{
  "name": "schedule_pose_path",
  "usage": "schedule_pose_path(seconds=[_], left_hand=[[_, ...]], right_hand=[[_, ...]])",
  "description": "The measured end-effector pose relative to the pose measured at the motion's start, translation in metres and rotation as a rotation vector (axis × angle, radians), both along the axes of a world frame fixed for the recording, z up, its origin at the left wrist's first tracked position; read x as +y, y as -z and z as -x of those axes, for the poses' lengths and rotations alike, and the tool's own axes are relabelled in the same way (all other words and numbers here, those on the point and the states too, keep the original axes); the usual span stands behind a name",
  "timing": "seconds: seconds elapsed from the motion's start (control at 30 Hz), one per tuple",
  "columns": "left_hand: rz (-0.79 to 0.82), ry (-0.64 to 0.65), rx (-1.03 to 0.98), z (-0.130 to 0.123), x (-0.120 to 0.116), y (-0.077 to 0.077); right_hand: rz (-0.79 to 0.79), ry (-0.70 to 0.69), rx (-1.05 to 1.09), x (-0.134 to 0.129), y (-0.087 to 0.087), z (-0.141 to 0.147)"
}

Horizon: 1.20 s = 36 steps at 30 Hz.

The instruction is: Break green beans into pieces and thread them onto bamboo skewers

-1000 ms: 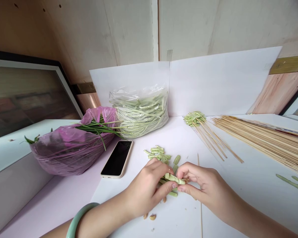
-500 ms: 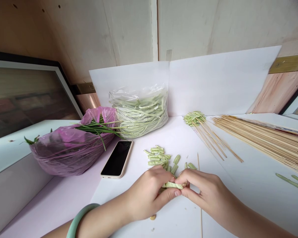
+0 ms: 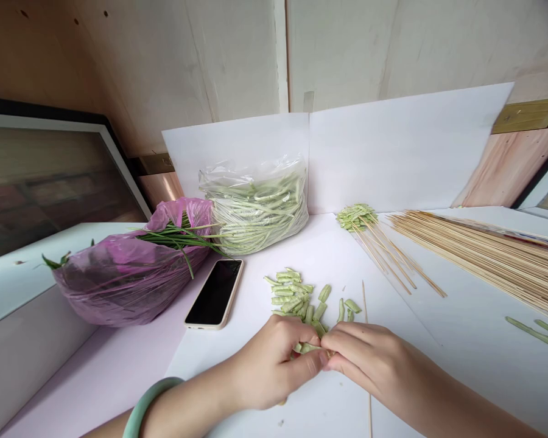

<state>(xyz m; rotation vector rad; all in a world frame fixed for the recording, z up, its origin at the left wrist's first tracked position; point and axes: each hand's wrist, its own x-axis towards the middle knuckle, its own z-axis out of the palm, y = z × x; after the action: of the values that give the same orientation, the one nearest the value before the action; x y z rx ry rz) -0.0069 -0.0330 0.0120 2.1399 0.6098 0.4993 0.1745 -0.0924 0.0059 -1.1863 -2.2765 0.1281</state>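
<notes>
Over the desk (image 3: 201,389), left hand (image 3: 269,362) and right hand (image 3: 374,356) pinch one green bean (image 3: 307,348) between them, cut bean pile (image 3: 290,298) just beside, within easy reach.

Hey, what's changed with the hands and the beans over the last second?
The right hand has moved down and in, its fingers now meeting the left hand's fingertips. The bean piece they pinch is mostly hidden between them. More cut beans show to the right of the pile. The bag of beans, phone and skewers stayed put.
</notes>
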Motion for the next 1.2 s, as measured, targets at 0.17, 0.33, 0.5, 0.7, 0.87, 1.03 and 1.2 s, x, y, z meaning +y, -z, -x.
schedule_pose_path(seconds=[0.17, 0.33, 0.5, 0.7, 0.87, 1.03, 1.2], left_hand=[[0.117, 0.052, -0.04, -0.001, 0.0, 0.001], [0.509, 0.039, -0.138, 0.0, -0.004, 0.004], [0.611, 0.128, -0.227, 0.002, -0.009, 0.005], [0.7, 0.313, -0.199, 0.005, -0.009, 0.001], [0.674, 0.397, -0.148, 0.004, -0.006, 0.009], [0.691, 0.377, -0.152, 0.003, -0.008, 0.009], [0.842, 0.287, -0.214, 0.005, -0.011, 0.013]], right_hand=[[-0.132, -0.037, -0.149, -0.004, 0.002, 0.001], [-0.175, -0.069, -0.143, -0.007, -0.006, 0.005], [0.175, -0.14, 0.15, -0.013, -0.022, 0.012], [0.677, -0.165, 0.475, -0.02, -0.016, 0.011], [0.858, -0.09, 0.588, -0.026, 0.002, 0.009], [1.053, -0.183, 0.71, -0.019, -0.007, 0.013], [1.193, -0.261, 0.942, -0.01, -0.015, 0.02]])
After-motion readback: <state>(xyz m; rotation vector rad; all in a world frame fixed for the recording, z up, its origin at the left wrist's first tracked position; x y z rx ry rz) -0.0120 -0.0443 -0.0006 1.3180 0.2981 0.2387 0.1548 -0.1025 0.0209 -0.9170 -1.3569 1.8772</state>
